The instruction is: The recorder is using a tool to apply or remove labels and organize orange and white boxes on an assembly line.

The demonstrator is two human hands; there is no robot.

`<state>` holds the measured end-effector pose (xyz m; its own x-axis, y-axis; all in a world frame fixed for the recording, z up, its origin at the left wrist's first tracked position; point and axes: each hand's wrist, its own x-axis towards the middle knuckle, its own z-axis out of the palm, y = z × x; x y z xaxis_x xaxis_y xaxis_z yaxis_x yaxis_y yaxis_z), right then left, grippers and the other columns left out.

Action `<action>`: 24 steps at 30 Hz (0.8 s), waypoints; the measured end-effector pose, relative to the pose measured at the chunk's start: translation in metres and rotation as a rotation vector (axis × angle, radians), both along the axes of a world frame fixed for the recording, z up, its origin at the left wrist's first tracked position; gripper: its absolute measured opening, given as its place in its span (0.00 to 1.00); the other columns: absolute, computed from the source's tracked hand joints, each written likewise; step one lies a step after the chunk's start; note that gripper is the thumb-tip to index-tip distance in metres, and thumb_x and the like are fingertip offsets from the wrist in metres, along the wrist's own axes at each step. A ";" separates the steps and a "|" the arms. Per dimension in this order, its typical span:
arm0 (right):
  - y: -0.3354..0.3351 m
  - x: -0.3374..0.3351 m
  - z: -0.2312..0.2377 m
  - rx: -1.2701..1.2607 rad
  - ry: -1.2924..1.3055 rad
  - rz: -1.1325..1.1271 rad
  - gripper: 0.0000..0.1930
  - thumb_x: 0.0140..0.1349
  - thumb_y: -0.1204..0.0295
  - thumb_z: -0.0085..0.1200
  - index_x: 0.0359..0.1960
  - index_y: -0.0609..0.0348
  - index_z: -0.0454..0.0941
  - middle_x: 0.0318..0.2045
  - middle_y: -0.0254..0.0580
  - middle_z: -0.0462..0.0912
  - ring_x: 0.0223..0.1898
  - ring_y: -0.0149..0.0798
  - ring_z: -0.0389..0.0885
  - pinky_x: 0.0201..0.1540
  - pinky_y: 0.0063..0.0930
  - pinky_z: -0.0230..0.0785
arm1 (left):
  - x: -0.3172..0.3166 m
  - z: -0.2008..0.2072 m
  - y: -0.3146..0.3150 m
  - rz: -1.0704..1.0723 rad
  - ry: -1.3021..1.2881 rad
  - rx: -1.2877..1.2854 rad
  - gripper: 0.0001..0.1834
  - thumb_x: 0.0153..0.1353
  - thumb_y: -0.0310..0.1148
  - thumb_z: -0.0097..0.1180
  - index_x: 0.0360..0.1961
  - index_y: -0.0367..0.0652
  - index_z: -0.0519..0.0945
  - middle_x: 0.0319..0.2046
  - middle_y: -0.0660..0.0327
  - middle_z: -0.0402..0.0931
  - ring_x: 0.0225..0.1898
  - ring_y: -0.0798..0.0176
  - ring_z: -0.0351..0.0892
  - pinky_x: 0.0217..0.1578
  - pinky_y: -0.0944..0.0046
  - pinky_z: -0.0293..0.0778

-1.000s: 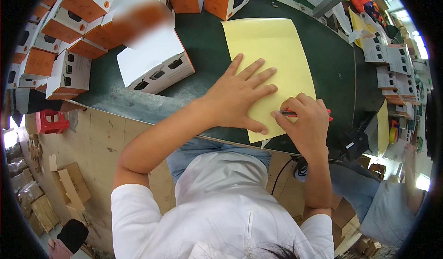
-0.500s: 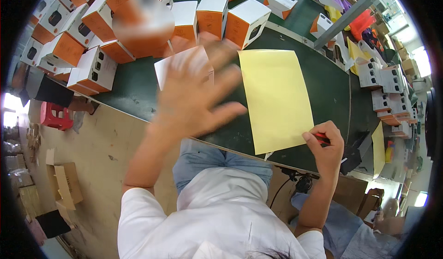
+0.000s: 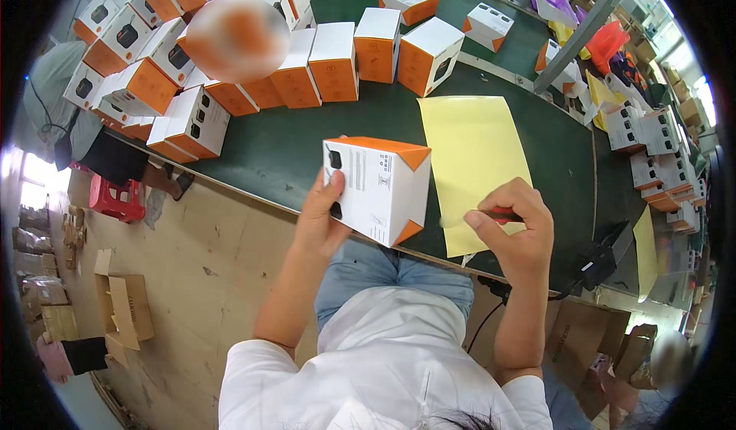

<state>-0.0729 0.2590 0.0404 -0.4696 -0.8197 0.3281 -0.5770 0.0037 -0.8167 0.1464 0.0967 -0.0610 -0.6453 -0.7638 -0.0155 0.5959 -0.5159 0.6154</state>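
My left hand (image 3: pixel 320 211) grips a white and orange box (image 3: pixel 377 186) by its left side, the thumb on a printed white face. The box is tilted above the near edge of the table. To its right, my right hand (image 3: pixel 515 227) is closed around a small red and black tool (image 3: pixel 502 215), mostly hidden by the fingers, so its kind does not show. Just off those fingertips is a faint blur that I cannot make out. Beneath the right hand lies a yellow sheet (image 3: pixel 477 150), flat on the dark green table (image 3: pixel 268 150).
Rows of similar white and orange boxes (image 3: pixel 334 62) stand along the far and left parts of the table. More boxes (image 3: pixel 652 150) are stacked at the right. A grey metal post (image 3: pixel 586 31) rises at the back right. A black device (image 3: pixel 602 261) sits near the right edge.
My left hand, spread open and blurred over a box on the table, now holds a box tilted above the near edge. My right hand has come left over the yellow sheet. The view has shifted slightly.
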 end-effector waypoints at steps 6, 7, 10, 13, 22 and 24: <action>-0.011 0.011 -0.005 0.015 0.049 0.060 0.10 0.52 0.65 0.74 0.26 0.52 0.83 0.25 0.27 0.81 0.29 0.31 0.76 0.42 0.30 0.58 | -0.006 -0.005 0.018 -0.068 0.163 0.210 0.30 0.76 0.42 0.55 0.74 0.47 0.65 0.63 0.58 0.78 0.63 0.57 0.79 0.66 0.48 0.74; -0.013 0.012 -0.006 0.015 0.049 0.056 0.10 0.52 0.65 0.74 0.26 0.52 0.83 0.25 0.27 0.81 0.29 0.31 0.76 0.42 0.30 0.58 | -0.007 -0.005 0.018 -0.073 0.162 0.210 0.30 0.76 0.42 0.55 0.74 0.47 0.65 0.63 0.58 0.78 0.63 0.57 0.79 0.66 0.48 0.74; -0.017 0.013 -0.007 0.013 0.049 0.066 0.11 0.53 0.64 0.74 0.26 0.51 0.82 0.25 0.28 0.81 0.28 0.32 0.76 0.42 0.31 0.58 | -0.009 -0.007 0.018 -0.067 0.155 0.181 0.29 0.76 0.42 0.54 0.74 0.46 0.65 0.63 0.57 0.78 0.63 0.56 0.79 0.65 0.48 0.75; -0.020 0.016 -0.006 0.045 0.166 0.050 0.11 0.53 0.63 0.73 0.26 0.51 0.82 0.25 0.29 0.81 0.28 0.34 0.77 0.42 0.32 0.59 | -0.009 -0.010 0.020 -0.059 0.120 0.161 0.30 0.76 0.42 0.54 0.74 0.46 0.65 0.63 0.57 0.78 0.62 0.56 0.79 0.64 0.49 0.77; -0.022 0.022 -0.008 0.044 0.518 -0.020 0.14 0.50 0.57 0.73 0.26 0.51 0.84 0.23 0.32 0.77 0.29 0.40 0.75 0.40 0.39 0.60 | -0.010 -0.014 0.022 -0.035 0.087 0.191 0.29 0.75 0.44 0.55 0.71 0.44 0.67 0.61 0.55 0.79 0.61 0.54 0.81 0.63 0.47 0.77; -0.023 0.022 -0.007 0.061 0.563 -0.004 0.17 0.49 0.53 0.73 0.26 0.52 0.85 0.24 0.35 0.75 0.31 0.41 0.74 0.41 0.39 0.59 | -0.009 -0.015 0.023 -0.013 0.058 0.192 0.29 0.75 0.45 0.55 0.70 0.41 0.68 0.61 0.54 0.79 0.62 0.52 0.80 0.64 0.46 0.76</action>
<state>-0.0513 0.2355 0.0338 -0.2396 -0.8434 0.4810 -0.9233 0.0447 -0.3815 0.1373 0.1194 -0.0756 -0.6595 -0.7418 -0.1222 0.6198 -0.6284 0.4700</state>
